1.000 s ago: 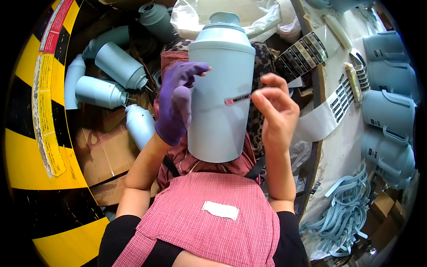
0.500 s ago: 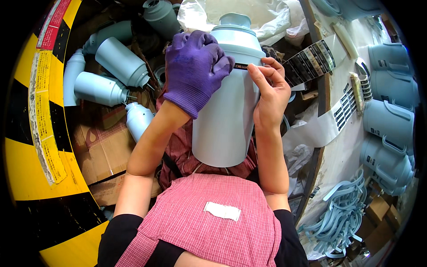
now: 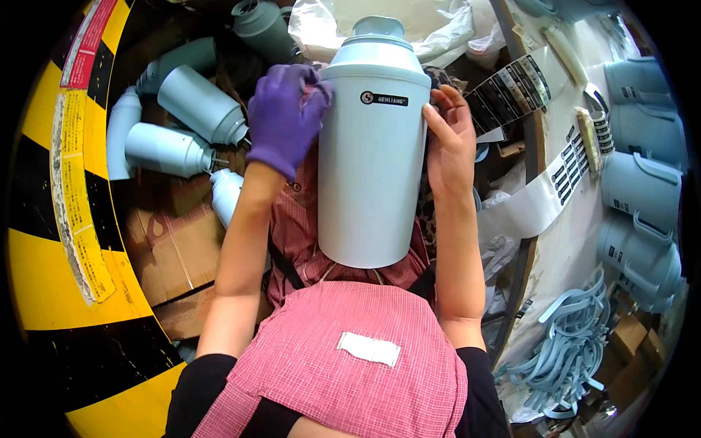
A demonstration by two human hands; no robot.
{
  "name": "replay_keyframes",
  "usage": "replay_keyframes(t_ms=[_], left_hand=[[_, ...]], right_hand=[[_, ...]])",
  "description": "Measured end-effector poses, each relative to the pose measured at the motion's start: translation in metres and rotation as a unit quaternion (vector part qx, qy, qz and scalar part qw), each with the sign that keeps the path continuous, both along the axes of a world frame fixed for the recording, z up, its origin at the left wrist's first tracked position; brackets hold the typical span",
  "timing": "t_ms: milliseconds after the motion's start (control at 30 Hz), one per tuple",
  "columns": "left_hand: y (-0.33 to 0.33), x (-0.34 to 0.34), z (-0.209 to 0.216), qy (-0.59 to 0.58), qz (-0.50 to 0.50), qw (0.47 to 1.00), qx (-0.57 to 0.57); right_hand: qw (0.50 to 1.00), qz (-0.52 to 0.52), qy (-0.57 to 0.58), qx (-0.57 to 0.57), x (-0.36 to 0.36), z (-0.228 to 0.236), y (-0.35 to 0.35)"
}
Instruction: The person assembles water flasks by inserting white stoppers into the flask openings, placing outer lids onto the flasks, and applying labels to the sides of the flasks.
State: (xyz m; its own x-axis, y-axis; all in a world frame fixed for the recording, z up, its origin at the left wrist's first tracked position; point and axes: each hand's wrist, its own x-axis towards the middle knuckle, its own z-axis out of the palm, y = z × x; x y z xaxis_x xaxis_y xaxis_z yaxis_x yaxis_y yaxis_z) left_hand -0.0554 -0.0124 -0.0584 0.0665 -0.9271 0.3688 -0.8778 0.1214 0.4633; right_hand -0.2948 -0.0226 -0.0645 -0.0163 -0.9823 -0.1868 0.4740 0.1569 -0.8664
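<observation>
A light blue thermos flask body (image 3: 372,175) leans upright on my lap, its narrow neck at the far end. A small black label with a round emblem (image 3: 385,98) sits below its shoulder. My left hand (image 3: 285,120), in a purple knit glove, is beside the flask's upper left side with fingers curled closed; whatever is in them, if anything, is hidden. My bare right hand (image 3: 450,139) is at the upper right side, thumb tip by the flask's edge, fingers bent and apart from the thumb.
Several blue flask bodies (image 3: 201,102) lie at left beside cardboard (image 3: 171,244) and a yellow-black striped surface (image 3: 80,277). The bench (image 3: 544,270) at right bears label sheets (image 3: 573,171), blue jugs with handles (image 3: 639,186) and a pile of blue handles (image 3: 566,343).
My left hand has drawn back left and down from the flask's front, exposing the whole label. My right hand has shifted slightly right, off the label's end.
</observation>
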Motion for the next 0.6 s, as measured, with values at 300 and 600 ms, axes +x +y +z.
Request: replay_keyframes(t_ms=[300, 600], left_hand=[[-0.023, -0.021, -0.006, 0.147, -0.225, 0.961, -0.070], [0.145, -0.068, 0.020, -0.158, -0.519, 0.840, -0.010]], right_hand=[[0.975, -0.006, 0.216, -0.044, -0.117, 0.008, 0.098], [0.768, -0.176, 0.600, 0.137, -0.225, 0.001, 0.381]])
